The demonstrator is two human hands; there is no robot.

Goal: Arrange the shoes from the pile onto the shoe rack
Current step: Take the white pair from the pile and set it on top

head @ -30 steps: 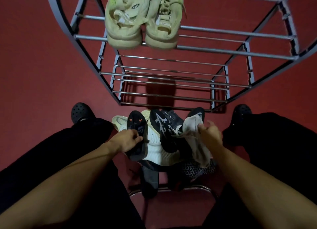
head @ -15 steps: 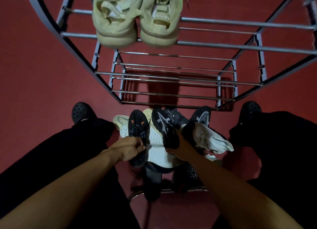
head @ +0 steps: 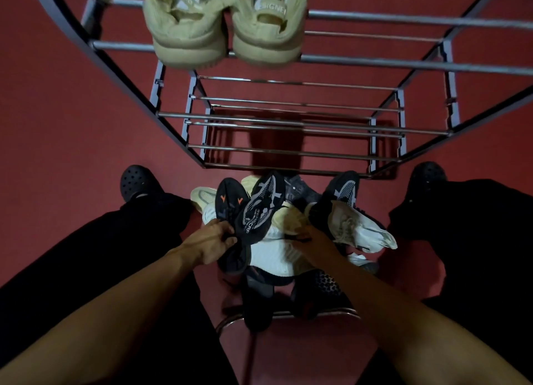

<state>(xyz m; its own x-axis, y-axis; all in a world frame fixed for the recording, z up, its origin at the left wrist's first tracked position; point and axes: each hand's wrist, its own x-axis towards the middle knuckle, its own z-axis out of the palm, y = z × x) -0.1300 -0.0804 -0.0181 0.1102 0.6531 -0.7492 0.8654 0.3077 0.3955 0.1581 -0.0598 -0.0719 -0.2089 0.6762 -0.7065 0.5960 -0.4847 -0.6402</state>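
- Head view, hands: our left hand (head: 215, 242) grips a black shoe (head: 230, 211) with orange marks, as it did a second ago. Our right hand (head: 313, 242) has let go of the whitish shoe (head: 357, 230), now lying at the right of the pile (head: 281, 252), and its curled fingers pinch a dark lace; a second black shoe (head: 264, 208) has tipped sole-up beside the first.
- Head view, rack: one beige pair (head: 225, 27) sits on the top bars of the shoe rack (head: 288, 122); the lower tiers hold nothing.
- Reading: we judge a black pair is being gathered for shelving; most shoes remain on the floor (head: 72, 125).
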